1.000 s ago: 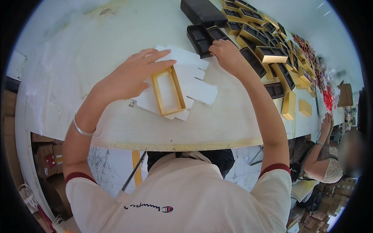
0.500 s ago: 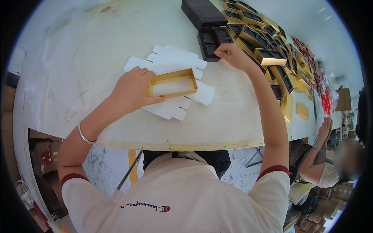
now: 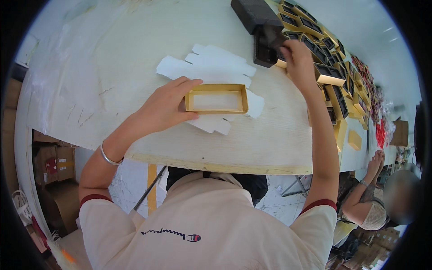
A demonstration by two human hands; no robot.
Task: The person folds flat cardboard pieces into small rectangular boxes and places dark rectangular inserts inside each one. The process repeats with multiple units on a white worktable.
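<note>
An open gold rectangular box (image 3: 217, 110) with a pale inside is gripped at its left end by my left hand (image 3: 167, 101), thumb on the near side and fingers on the far side. Beneath it lie flat white card blanks (image 3: 216, 63) with notched tabs. Farther right, my right hand (image 3: 300, 66) pinches a black tray insert (image 3: 272, 37), smeared by motion and tilted up above a stack of black inserts (image 3: 263, 53). The fingertips partly hide where they grip it.
Many gold boxes with black inserts (image 3: 330, 74) are heaped at the right. A long black block (image 3: 256, 15) lies behind the stack. Clear plastic sheeting (image 3: 58, 85) covers the table's left side. A co-worker's hands (image 3: 377, 162) are at the far right, by red material (image 3: 380, 132).
My right hand has drawn a black insert up from the stack, tilting it. The gold box has turned nearly level with the table edge. The whole view has shifted slightly.
</note>
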